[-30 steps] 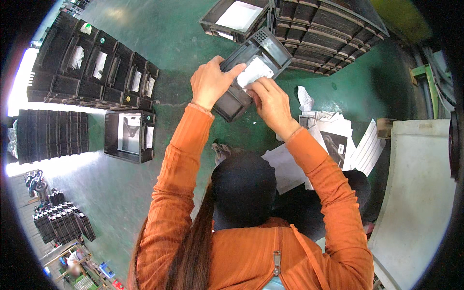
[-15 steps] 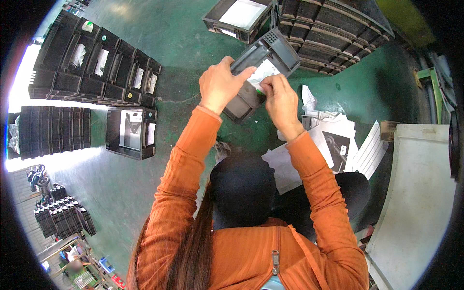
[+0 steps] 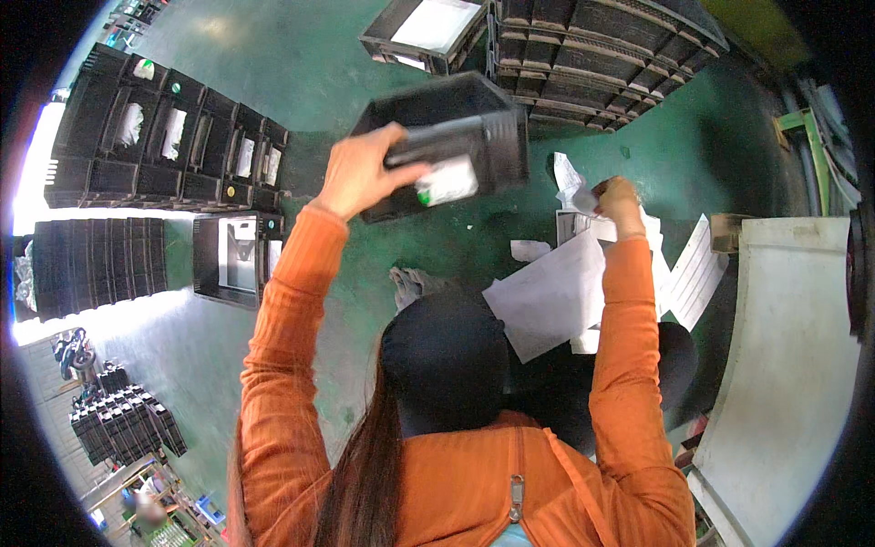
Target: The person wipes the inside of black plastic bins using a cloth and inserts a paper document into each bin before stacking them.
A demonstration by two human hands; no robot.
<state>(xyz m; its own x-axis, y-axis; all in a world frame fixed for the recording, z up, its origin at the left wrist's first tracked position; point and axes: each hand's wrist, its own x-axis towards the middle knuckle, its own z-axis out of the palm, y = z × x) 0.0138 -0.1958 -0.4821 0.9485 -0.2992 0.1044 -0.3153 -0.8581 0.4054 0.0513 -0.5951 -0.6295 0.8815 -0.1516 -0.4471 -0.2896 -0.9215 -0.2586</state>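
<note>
My left hand [image 3: 365, 173] grips the near wall of a black plastic crate [image 3: 510, 150], its thumb lying by a white label [image 3: 451, 180] with a green spot. The crate is raised and tilted, its open inside facing partly up, and it is blurred by motion. To the right, my right hand [image 3: 622, 202] is closed above the scattered papers. A thin pale piece of paper [image 3: 583, 197] shows at its fingertips, beside a crumpled white sheet [image 3: 564, 171].
Stacks of black crates stand at the left [image 3: 164, 137] and far right [image 3: 592, 64]. A crate with a white sheet inside [image 3: 424, 41] sits at the far side. Loose paper sheets [image 3: 547, 292] lie near my knee. A pale panel [image 3: 784, 346] stands at the right.
My left hand has moved left with the crate, which has turned and tilted. My right hand has left the crate's label and moved right to the papers.
</note>
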